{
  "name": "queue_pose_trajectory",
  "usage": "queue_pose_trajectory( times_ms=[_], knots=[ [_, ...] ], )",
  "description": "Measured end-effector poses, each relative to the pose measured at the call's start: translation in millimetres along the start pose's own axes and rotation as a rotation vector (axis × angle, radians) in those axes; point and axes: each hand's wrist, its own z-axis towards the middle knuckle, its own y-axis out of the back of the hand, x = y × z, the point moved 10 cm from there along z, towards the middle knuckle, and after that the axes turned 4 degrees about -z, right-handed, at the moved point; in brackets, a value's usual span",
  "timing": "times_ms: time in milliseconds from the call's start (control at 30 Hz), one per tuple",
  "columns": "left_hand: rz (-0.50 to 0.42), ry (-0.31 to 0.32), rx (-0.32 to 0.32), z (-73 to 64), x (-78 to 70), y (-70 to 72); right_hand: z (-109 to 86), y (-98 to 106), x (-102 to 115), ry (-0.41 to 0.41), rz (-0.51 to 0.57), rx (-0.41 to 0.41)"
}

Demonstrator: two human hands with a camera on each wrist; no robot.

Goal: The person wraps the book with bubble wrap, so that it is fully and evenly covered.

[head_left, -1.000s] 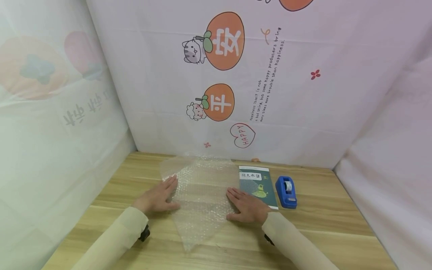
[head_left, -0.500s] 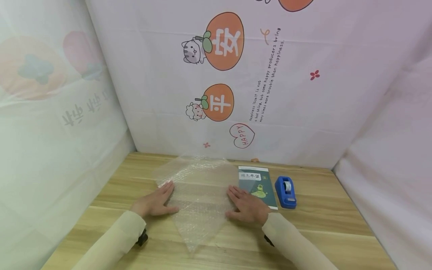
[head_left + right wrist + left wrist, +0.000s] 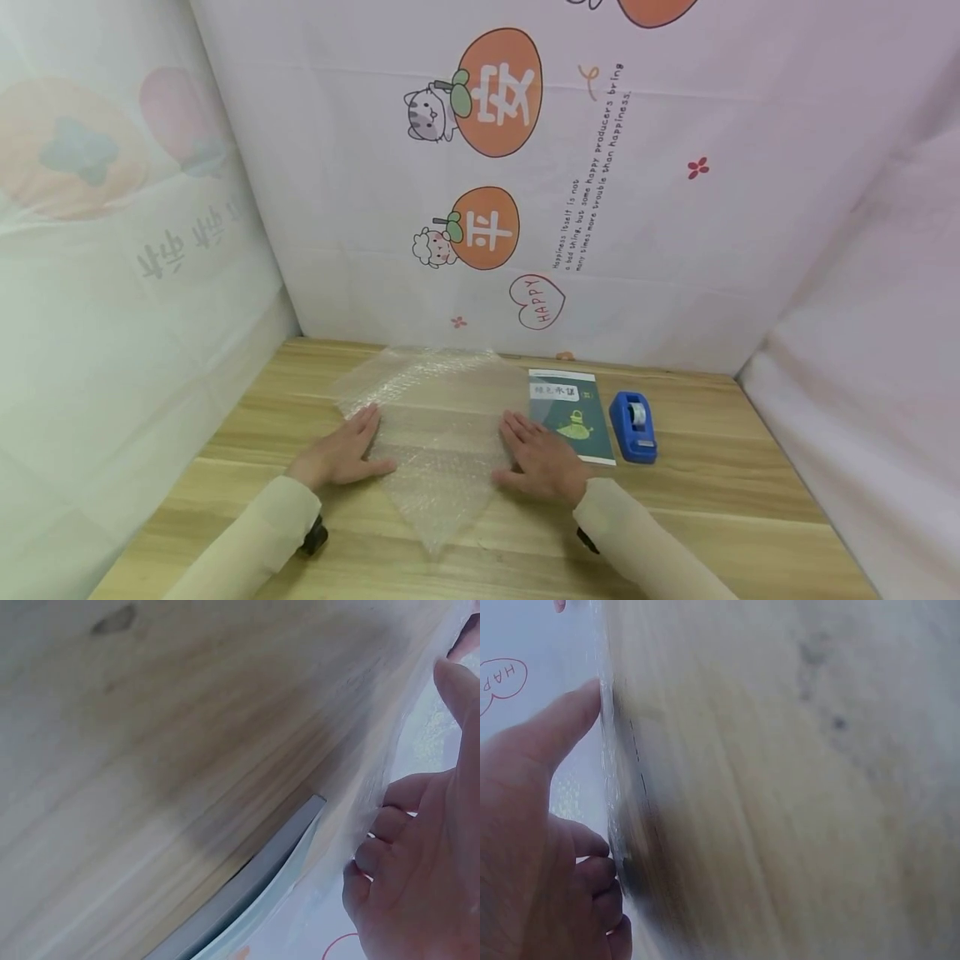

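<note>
A clear sheet of bubble wrap (image 3: 442,442) lies spread on the wooden table, one corner pointing toward the person. On its left edge rests the left hand (image 3: 341,450), fingers extended and thumb out to the side. The right hand (image 3: 543,458) lies on the right edge in much the same way, fingers straight. Both wrist views show fingertips touching the film, with the left thumb (image 3: 574,720) and the right hand's fingers (image 3: 375,840) right at its surface. Just beyond the right hand is a dark green booklet (image 3: 585,429), overlapped by the wrap's right corner.
A blue tape dispenser (image 3: 634,427) stands right of the booklet. The wooden table (image 3: 720,492) meets a printed white cloth (image 3: 637,317) at the back, and white cloth hangs on both sides. In the right wrist view the booklet's edge (image 3: 247,889) shows close by.
The bubble wrap has shifted and turned slightly, its left corner going further left and its near corner moving right. The left hand has slid a little left; the right hand has barely moved.
</note>
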Motion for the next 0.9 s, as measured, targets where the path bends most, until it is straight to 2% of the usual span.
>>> queue_pose_trajectory(
  times_ms=[267,800,900],
  knots=[
    [-0.002,0.002,-0.014,5.2,4.0,3.3,6.5,-3,2,0.0,-0.018,-0.02],
    [-0.013,0.023,0.018,16.0,16.9,12.8,25.5,-12,-2,-0.044,0.016,0.042],
    [-0.013,0.007,0.013,20.0,18.7,15.2,27.7,-12,-2,-0.05,0.025,0.051]
  ],
)
